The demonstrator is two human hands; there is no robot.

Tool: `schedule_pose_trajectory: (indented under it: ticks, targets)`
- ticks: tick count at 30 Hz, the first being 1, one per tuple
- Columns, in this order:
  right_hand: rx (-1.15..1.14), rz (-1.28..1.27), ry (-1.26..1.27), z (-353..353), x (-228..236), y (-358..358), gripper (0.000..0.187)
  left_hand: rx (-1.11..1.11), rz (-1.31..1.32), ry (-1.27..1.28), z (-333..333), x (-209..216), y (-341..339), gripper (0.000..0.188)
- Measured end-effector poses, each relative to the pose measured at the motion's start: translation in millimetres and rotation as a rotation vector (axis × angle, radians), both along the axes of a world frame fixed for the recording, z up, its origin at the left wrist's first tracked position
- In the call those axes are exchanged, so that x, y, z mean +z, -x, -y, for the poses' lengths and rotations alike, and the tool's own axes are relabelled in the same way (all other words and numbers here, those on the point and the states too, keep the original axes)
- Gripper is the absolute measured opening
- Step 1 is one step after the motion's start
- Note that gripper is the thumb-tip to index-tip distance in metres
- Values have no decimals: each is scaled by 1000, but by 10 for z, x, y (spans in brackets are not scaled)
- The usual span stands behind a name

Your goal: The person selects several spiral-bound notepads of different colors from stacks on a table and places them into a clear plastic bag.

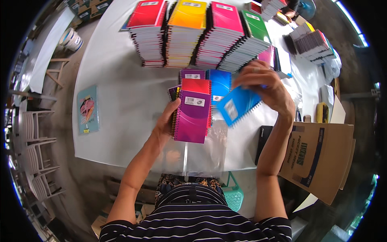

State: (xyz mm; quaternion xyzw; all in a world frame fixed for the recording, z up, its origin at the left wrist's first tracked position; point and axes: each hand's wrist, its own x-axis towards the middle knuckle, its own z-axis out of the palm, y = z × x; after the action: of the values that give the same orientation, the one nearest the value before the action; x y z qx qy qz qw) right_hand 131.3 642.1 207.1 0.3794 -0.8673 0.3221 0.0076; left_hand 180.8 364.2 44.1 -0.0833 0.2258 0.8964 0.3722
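I see bright light on the white table (pixel 121 109), with glare toward its far right and soft shadows; a white strip (pixel 353 18) glows at upper right. Blur smears the right hand (pixel 264 82) and blue notebook (pixel 240 105), while fisheye distortion warps the chairs (pixel 39 155) near my black rim.

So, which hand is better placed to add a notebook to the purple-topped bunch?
Probably the right hand: it holds a tilted blue notebook, just to the right of the bunch. The left hand is busy gripping that bunch, with a purple notebook on top.
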Motion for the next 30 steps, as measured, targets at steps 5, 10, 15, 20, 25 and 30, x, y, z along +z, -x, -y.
schedule_pose_trajectory:
  ticks: [5, 10, 15, 20, 25, 30]
  targets:
    - [301, 172, -305, 562, -216, -96, 20, -44, 66, 80, -465, -167, -181, 58]
    - [-576, -12, 87, -1332, -528, 629, 27, -99, 55, 185, -677, 122, -424, 73]
    - [-1510, 395, -316, -2975, -1299, 1028, 57, -76, 90, 269, -904, -11, -482, 79]
    - [-1398, -353, -8, -3567, -1466, 775, 32, -64, 66, 287, -1123, -26, -477, 80]
    - [-636, -100, 440, -1851, -26, 16, 14, 10, 54, 304, -956, -225, -612, 84]
    - [464, 384, -1, -269, -155, -276, 36, 57, -31, 129, -1152, -217, -744, 97]
